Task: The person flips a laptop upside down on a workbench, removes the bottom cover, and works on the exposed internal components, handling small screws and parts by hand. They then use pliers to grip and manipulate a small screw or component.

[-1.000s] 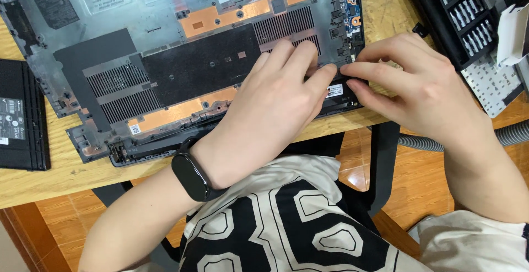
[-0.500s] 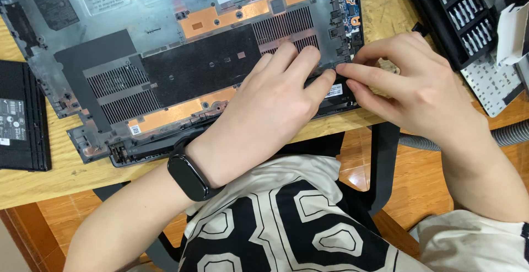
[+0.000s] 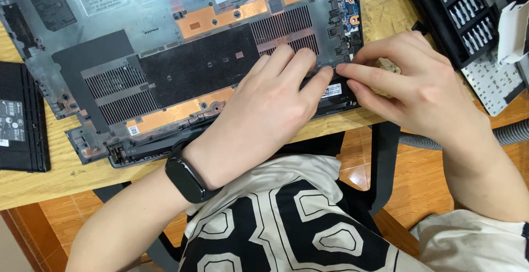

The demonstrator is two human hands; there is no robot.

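A laptop bottom cover lies inside-up on the wooden table, showing black film, copper strips and vent grilles. My left hand, with a black smartwatch on the wrist, lies flat on the cover's near right corner, fingers spread over a vent grille. My right hand pinches the cover's near right edge by a small black part with a white label; its fingertips meet those of the left hand. What the fingers pinch is hidden.
A flat black battery pack lies at the table's left edge. A black screwdriver-bit case and a white perforated piece sit at the right. A grey corrugated hose runs below the table on the right.
Both hands stay at the same corner. The left fingers have shifted slightly toward the right hand's fingertips; the cover has not moved.
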